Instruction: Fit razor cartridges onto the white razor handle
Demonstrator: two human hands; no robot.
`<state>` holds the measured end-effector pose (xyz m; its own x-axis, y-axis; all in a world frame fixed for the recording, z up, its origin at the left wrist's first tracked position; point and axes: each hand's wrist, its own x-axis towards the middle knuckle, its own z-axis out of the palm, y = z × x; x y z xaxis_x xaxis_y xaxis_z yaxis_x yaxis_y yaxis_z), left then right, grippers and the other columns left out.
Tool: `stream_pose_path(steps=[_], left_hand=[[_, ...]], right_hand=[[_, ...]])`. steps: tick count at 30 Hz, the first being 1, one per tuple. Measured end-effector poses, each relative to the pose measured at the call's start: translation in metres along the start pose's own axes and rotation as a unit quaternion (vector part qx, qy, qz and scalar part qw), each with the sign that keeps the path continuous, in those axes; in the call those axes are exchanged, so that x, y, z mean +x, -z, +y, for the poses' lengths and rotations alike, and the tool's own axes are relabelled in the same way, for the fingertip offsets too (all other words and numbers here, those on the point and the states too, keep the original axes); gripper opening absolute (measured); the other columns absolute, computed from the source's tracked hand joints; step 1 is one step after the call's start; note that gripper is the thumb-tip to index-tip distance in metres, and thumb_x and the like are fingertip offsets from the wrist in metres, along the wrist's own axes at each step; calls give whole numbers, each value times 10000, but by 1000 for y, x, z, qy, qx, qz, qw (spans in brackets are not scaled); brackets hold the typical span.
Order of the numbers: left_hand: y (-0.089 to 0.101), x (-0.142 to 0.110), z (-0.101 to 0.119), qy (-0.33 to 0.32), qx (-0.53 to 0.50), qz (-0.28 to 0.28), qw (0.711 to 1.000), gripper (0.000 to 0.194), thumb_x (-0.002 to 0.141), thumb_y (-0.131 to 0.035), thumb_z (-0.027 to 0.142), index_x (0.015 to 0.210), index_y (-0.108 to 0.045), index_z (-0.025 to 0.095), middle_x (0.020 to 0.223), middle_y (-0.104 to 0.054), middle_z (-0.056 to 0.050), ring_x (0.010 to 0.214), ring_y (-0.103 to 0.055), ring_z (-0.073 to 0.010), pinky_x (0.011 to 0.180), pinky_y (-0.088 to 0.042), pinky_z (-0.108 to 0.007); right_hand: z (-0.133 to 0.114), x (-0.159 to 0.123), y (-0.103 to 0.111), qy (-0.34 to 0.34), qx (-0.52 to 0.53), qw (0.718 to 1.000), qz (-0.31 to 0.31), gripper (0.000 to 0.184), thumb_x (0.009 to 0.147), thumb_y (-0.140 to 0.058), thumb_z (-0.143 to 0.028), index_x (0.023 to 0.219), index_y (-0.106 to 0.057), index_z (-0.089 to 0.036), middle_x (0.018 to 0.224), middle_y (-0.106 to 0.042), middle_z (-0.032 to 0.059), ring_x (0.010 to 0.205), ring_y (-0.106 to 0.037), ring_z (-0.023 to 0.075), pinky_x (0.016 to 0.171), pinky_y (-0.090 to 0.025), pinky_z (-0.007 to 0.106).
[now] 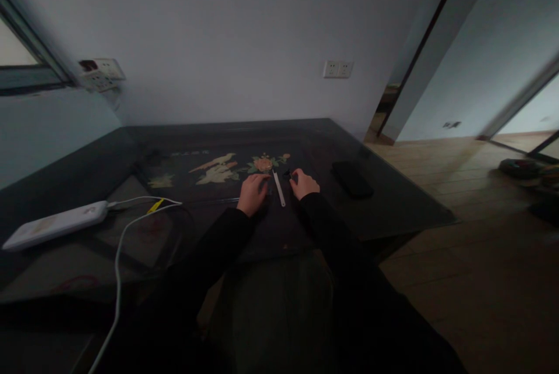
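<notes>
My left hand (252,194) rests on the dark tabletop (393,202), thumb and fingers apart, with nothing visible held in it. Just right of it lies a slim white strip-like tool (279,189) with a small hole at its near end and a dark, thin far tip. On the other side of this tool, my right hand (304,184) pinches a small black object (287,173) between thumb and fingertips. That object looks like a small clip, but it is too dark to be sure. Neither hand appears to touch the white tool.
A black phone-like slab (351,179) lies to the right. At left sits a white power strip (56,225) with a white cable (119,263) running off the near edge. Bird-and-flower decoration (218,170) covers part of the tabletop. A wall with sockets (338,69) stands behind.
</notes>
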<state>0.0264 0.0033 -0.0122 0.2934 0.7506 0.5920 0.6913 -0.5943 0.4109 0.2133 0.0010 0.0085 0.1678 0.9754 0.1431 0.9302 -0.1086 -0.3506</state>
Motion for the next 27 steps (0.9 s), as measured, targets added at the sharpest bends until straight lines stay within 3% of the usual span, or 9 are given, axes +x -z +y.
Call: stream_pose_path(steps=[3, 6, 14, 20, 23, 27], left_hand=[[4, 6, -21, 40, -7, 28, 999, 270, 838, -433, 116, 1043, -603, 157, 1035, -652, -111, 1033, -582, -227, 933, -447, -400], [6, 6, -33, 49, -20, 12, 999, 242, 803, -476, 109, 991, -623, 153, 1016, -663, -106, 995, -607, -218, 915, -468, -383], [3, 5, -37, 50, -31, -43, 997, 166, 780, -523, 161, 882, -652, 185, 920, -688, -60, 921, -632, -203, 864, -495, -362], [2, 1, -39, 44, -27, -59, 997, 152, 777, -540, 193, 875, -655, 193, 878, -690, -50, 877, -633, -196, 822, -499, -345], [1, 1, -40, 46, -20, -61, 997, 148, 762, -560, 197, 875, -655, 198, 869, -687, -46, 864, -631, -196, 813, -500, -345], [0, 1, -42, 52, -9, -56, 997, 124, 764, -573, 209, 855, -657, 199, 872, -681, -48, 877, -624, -202, 839, -489, -360]], right_hand=[[0, 0, -1, 5, -2, 1000, -2, 284, 889, -470, -373, 1144, -532, -266, 1036, -681, 100, 949, -651, 269, 747, -474, 360], [1, 1, -4, 8, -5, 1000, -5, 265, 892, -458, -355, 1122, -551, -262, 1035, -681, 104, 952, -649, 272, 749, -471, 365], [1, 0, -2, 18, -3, 1000, 5, 255, 880, -483, -308, 1111, -568, -242, 997, -680, 102, 907, -648, 253, 730, -459, 338], [-17, -5, 0, 137, 16, 990, 37, 229, 922, -429, -282, 1050, -611, -227, 1052, -646, 58, 1004, -573, 173, 828, -414, 262], [-32, -4, -8, 192, 13, 981, 23, 205, 899, -482, -280, 928, -676, -219, 1015, -645, 60, 1003, -554, 181, 846, -403, 263], [-43, -1, -17, 223, 3, 975, 6, 182, 871, -535, -265, 909, -707, -217, 1015, -639, 75, 1001, -544, 205, 838, -411, 291]])
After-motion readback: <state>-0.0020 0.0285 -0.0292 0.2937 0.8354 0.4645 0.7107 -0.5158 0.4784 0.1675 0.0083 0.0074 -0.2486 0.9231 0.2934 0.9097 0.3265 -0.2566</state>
